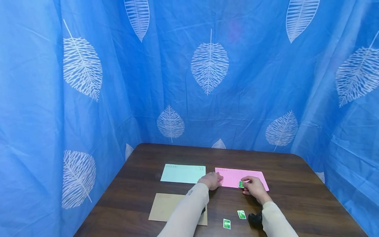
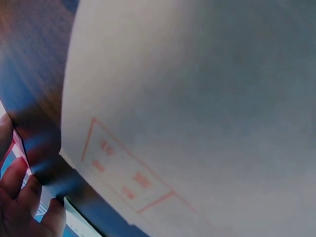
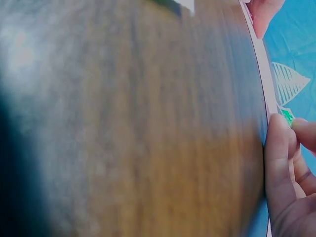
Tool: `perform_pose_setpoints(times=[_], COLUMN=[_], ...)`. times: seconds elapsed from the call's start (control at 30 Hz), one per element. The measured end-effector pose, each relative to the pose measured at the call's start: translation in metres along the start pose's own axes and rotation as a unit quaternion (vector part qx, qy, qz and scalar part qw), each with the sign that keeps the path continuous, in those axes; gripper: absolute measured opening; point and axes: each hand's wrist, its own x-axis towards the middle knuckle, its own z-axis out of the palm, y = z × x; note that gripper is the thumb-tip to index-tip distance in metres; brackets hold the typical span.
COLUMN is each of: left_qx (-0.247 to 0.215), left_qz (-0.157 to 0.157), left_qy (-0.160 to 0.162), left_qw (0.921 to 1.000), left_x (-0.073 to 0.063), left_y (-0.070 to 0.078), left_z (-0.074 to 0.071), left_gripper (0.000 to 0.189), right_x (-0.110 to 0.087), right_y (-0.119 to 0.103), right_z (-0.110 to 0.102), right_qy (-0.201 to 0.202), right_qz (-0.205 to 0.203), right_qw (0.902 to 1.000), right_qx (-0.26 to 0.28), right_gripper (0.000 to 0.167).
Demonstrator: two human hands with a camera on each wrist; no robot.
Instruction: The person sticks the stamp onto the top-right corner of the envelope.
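Note:
A pink envelope [image 1: 234, 176] lies on the table, its left edge touched by the fingers of my left hand [image 1: 211, 180]. Between thumb and finger, my right hand [image 1: 255, 189] pinches a small green stamp [image 1: 241, 184] at the envelope's lower edge, right of its middle. That stamp [image 3: 287, 116] also shows at the fingertips in the right wrist view; whether it touches the paper I cannot tell. Nearer to me lie two more green stamps, one [image 1: 241, 214] close to the right wrist and another [image 1: 226, 224] left of it.
A mint-green envelope [image 1: 182, 173] lies left of the pink one. Below it is a tan envelope [image 1: 164, 207], partly covered by my left sleeve [image 1: 189, 210]; its paper [image 2: 187, 98] fills most of the left wrist view. Blue leaf-patterned curtains [image 1: 189, 98] surround the dark wooden table [image 1: 127, 191].

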Motion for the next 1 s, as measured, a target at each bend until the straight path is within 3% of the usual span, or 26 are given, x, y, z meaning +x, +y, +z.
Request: perform_pose_setpoints(times=[0.5, 1.0], left_qx=[-0.001, 0.009], left_qz=[-0.002, -0.003], left_qy=[0.004, 0.0], left_qw=[1.0, 1.0], left_x=[-0.0016, -0.0004], left_y=[0.0006, 0.0007], left_z=[0.0014, -0.0011], left_gripper=[0.038, 0.039], right_x=[0.0027, 0.0011], right_y=[0.0067, 0.0069], right_z=[-0.0006, -0.0093], right_qy=[0.027, 0.087], right_qz=[0.013, 0.001], right_qw=[0.9993, 0.9962], right_qx=[0.023, -0.011], right_gripper=[0.03, 0.028])
